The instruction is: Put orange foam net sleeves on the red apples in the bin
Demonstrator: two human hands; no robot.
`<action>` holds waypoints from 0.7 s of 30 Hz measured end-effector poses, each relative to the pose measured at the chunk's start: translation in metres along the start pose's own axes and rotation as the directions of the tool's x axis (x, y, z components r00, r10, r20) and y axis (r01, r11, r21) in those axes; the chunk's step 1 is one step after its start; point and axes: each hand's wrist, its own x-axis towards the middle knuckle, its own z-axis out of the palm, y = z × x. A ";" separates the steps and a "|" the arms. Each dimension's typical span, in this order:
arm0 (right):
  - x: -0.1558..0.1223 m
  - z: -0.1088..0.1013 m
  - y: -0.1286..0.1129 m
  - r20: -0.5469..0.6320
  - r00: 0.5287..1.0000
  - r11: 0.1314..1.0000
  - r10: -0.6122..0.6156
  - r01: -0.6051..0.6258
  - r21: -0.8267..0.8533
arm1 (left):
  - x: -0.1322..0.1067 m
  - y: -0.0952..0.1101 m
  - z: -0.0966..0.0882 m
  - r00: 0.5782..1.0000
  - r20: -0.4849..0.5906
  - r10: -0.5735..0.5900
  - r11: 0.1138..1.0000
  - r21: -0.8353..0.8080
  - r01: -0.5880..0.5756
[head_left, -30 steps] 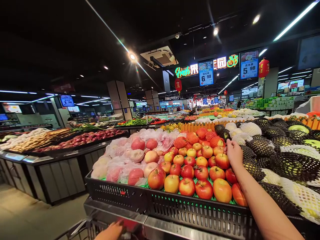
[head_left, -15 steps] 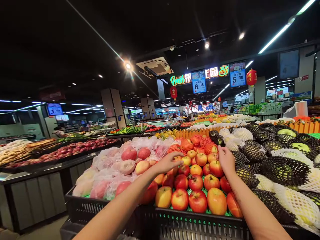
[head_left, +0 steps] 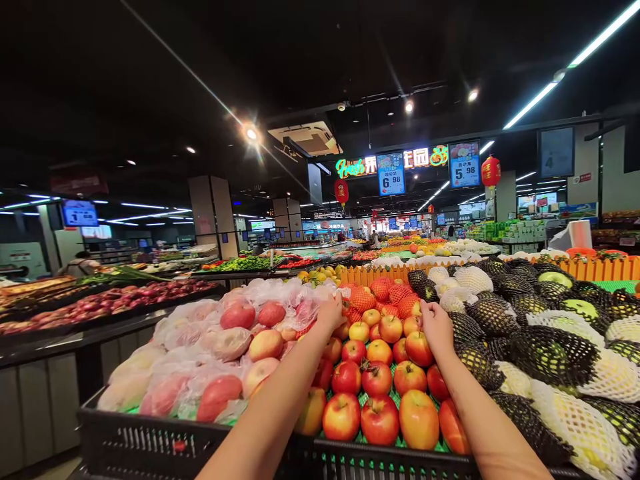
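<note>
Loose red-yellow apples [head_left: 380,419] lie in rows on green matting in a black crate [head_left: 390,460]. My left hand [head_left: 330,313] reaches to the back left of these rows, beside apples in red foam nets [head_left: 360,298]. Its fingers curl inward, and what they grip, if anything, is hidden. At the back right, my right hand [head_left: 437,328] has its fingers closed next to a red-netted apple [head_left: 409,307]. Whether it holds anything I cannot make out. Plastic-wrapped apples [head_left: 237,313] are piled left of my left forearm.
Green fruit in black and white foam nets [head_left: 560,347] is heaped to the right. An orange picket divider [head_left: 373,275] stands behind the apples. Red onions [head_left: 120,303] fill a stand at the left. Price screens [head_left: 391,175] hang overhead.
The view has shifted a little to the right. My left hand has moved back among the netted apples, and its fingers have curled in. My right hand stays by the back right apples.
</note>
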 end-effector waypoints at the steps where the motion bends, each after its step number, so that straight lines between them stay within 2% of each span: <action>1: 0.000 0.000 -0.001 0.001 1.000 1.000 0.004 -0.004 0.002 | -0.001 0.000 -0.002 0.999 -0.032 -0.006 0.999 -0.037 0.005; 3: -0.001 -0.002 -0.003 -0.003 1.000 1.000 0.015 -0.015 0.007 | -0.006 0.003 -0.008 0.989 -0.136 -0.060 0.985 -0.166 0.037; 5: -0.003 -0.003 -0.006 -0.014 1.000 1.000 0.015 -0.014 0.012 | -0.013 0.015 -0.014 0.953 -0.247 -0.174 0.935 -0.345 0.082; 7: -0.005 -0.005 -0.010 -0.026 1.000 0.999 -0.004 0.005 0.037 | -0.025 0.036 -0.018 0.904 -0.285 -0.319 0.824 -0.555 0.115; 9: -0.007 -0.006 -0.014 -0.013 0.999 0.992 -0.034 0.035 0.120 | -0.043 0.062 -0.020 0.890 -0.249 -0.382 0.658 -0.750 0.072; 10: -0.008 -0.007 -0.017 0.010 0.999 0.982 -0.046 0.043 0.184 | -0.053 0.075 -0.020 0.903 -0.246 -0.352 0.575 -0.818 0.001; 12: -0.010 -0.008 -0.021 0.093 0.994 0.947 -0.053 0.021 0.321 | -0.075 0.100 -0.018 0.923 -0.322 -0.210 0.473 -0.860 -0.192; 14: -0.012 -0.009 -0.025 0.204 0.978 0.909 -0.047 -0.043 0.415 | -0.094 0.118 -0.016 0.911 -0.409 -0.045 0.402 -0.843 -0.358; 16: -0.014 -0.010 -0.028 0.302 0.953 0.876 -0.039 -0.112 0.469 | -0.108 0.129 -0.015 0.880 -0.460 0.119 0.341 -0.813 -0.472; 18: -0.015 -0.011 -0.031 0.352 0.935 0.838 -0.043 -0.158 0.522 | -0.116 0.133 -0.015 0.839 -0.485 0.248 0.331 -0.771 -0.544; 21: -0.015 -0.011 -0.034 0.332 0.942 0.792 -0.048 -0.167 0.587 | -0.116 0.131 -0.020 0.815 -0.477 0.328 0.367 -0.731 -0.576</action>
